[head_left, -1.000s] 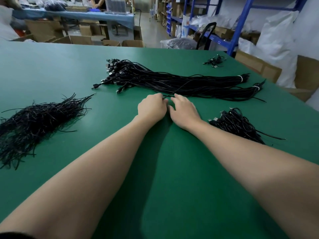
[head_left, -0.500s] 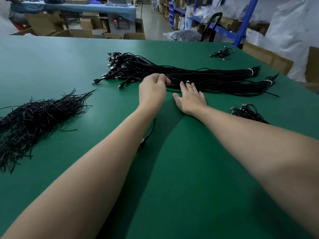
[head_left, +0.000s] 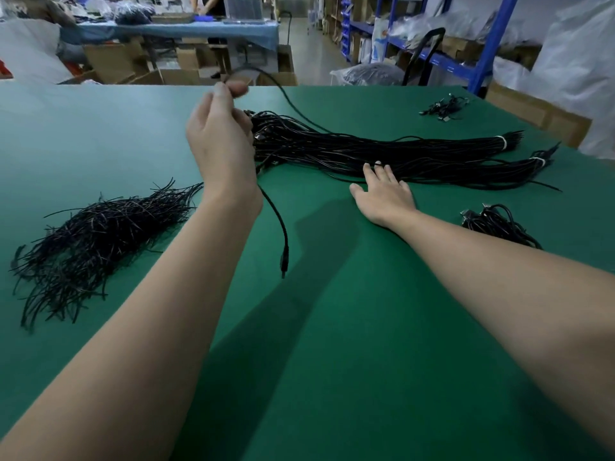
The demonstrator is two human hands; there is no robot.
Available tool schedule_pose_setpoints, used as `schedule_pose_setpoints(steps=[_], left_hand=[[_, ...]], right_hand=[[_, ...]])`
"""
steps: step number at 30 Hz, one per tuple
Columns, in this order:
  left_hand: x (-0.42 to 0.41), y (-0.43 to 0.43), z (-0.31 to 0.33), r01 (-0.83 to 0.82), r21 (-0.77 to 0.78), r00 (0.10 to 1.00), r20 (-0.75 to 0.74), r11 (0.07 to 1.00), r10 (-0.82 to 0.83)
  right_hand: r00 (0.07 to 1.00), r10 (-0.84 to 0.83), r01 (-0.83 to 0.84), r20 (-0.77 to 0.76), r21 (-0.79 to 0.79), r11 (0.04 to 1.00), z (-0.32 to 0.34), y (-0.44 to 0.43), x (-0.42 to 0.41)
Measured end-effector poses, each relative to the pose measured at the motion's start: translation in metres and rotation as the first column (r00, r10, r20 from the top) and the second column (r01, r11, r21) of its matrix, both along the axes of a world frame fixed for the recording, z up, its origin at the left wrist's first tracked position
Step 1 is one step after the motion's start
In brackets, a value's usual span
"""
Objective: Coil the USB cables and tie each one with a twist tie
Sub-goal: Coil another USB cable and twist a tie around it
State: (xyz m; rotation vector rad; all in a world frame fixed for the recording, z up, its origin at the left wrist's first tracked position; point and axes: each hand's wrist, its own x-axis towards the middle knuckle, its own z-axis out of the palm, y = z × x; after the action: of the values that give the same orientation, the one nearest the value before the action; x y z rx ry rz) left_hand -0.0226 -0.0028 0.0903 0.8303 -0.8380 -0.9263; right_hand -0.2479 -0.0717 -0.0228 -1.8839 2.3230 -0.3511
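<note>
**Head view: drawing one cable clear of the bundle**

The left hand (head_left: 221,144) is raised over the middle of the bench (head_left: 332,344) and pinches a single black USB cable (head_left: 283,234) between thumb and fingertips. From the pinch, one run arcs to the right and down into the long bundle (head_left: 416,154) lying across the far half of the bench. The other run drops behind the wrist, its plug hanging low toward the green surface. The right hand (head_left: 382,197) lies flat with its fingers (head_left: 386,171) spread and their tips touching the near side of the bundle.

The step in hand looks like freeing one cable before coiling it. The right palm would serve better set firmly on the bundle itself, so the neighbouring cables stay down. The left hand should draw along the bundle's length toward the left edge rather than straight up. White bands (head_left: 502,142) cinch the bundle at its right end, so the cable probably has to slide out from under one. A steady pull suits that better than a jerk, and if it catches, easing off and wiggling it is safer for the plug.

Once the cable is free, even loops will tie neatly. The twist ties (head_left: 100,234) lie heaped near the left edge, within the left hand's reach. Finished coils (head_left: 496,224) sit near the right edge.
</note>
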Motion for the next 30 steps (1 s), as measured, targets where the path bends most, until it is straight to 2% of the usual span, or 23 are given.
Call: schedule_pose_setpoints(steps=[3, 9, 13, 19, 30], left_hand=[[0.001, 0.022, -0.019, 0.064, 0.107, 0.99, 0.118, 0.992, -0.077], [0.004, 0.049, -0.05, 0.194, 0.255, 0.941, 0.223, 0.947, -0.253], [0.005, 0.065, -0.058, 0.242, 0.293, 0.894, 0.303, 0.925, -0.33], [0.006, 0.093, -0.074, 0.249, 0.299, 0.903, 0.274, 0.921, -0.332], [0.007, 0.117, -0.076, 0.193, 0.288, 0.954, 0.167, 0.938, -0.248]], right_hand=[[0.999, 0.016, -0.014, 0.042, -0.044, 0.999, 0.002, 0.004, -0.001], [0.975, 0.113, -0.075, 0.191, -0.197, 0.977, 0.011, 0.035, 0.007], [0.908, 0.21, -0.109, 0.363, -0.279, 0.954, 0.017, 0.086, 0.03], [0.784, 0.359, -0.219, 0.507, -0.315, 0.923, 0.021, 0.17, 0.06], [0.664, 0.358, -0.235, 0.657, -0.272, 0.933, 0.031, 0.227, 0.068]])
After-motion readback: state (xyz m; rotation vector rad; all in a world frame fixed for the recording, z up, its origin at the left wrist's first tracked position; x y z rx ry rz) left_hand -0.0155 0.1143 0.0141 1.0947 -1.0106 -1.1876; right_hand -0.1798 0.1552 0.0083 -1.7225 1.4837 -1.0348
